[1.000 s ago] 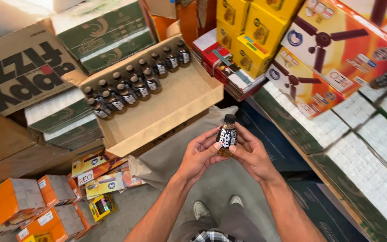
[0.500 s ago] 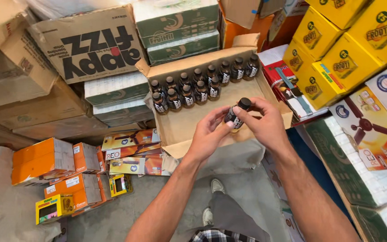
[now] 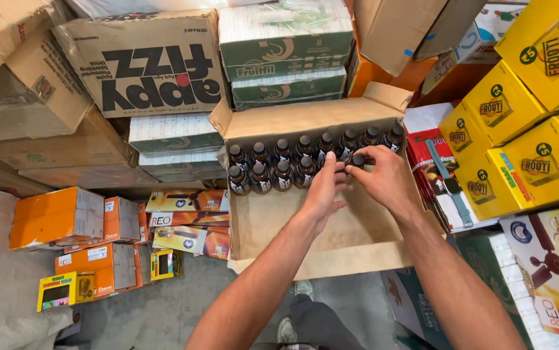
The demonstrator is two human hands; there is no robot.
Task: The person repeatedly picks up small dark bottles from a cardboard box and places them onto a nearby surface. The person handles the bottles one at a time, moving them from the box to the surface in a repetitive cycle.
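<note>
Head view: two hands, one bottle, open carton

Seen from above, both forearms reaching into an open cardboard carton (image 3: 331, 240) with flaps spread. Left hand (image 3: 323, 188) and right hand (image 3: 383, 174) close together, fingers of both closed around one small dark bottle (image 3: 356, 161), held upright over the right end of the front row. Only its black cap and a bit of shoulder showing between the fingers.

Standing at the far wall of the carton, two rows of like bottles (image 3: 279, 165): eight counted along the back, four clear in front, possibly more hidden behind the hands. Near half of the carton floor bare.

Stacked behind the carton, two green-and-white cases (image 3: 285, 45). Left of those, one big brown printed box (image 3: 143, 65). At right, at least four yellow cartons (image 3: 525, 149). On the floor at left, a scatter of small orange packs (image 3: 66, 217), about four, with some flat colourful boxes beside. One fan box (image 3: 551, 266) at lower right. Shoe (image 3: 286, 330) visible at the bottom edge.
</note>
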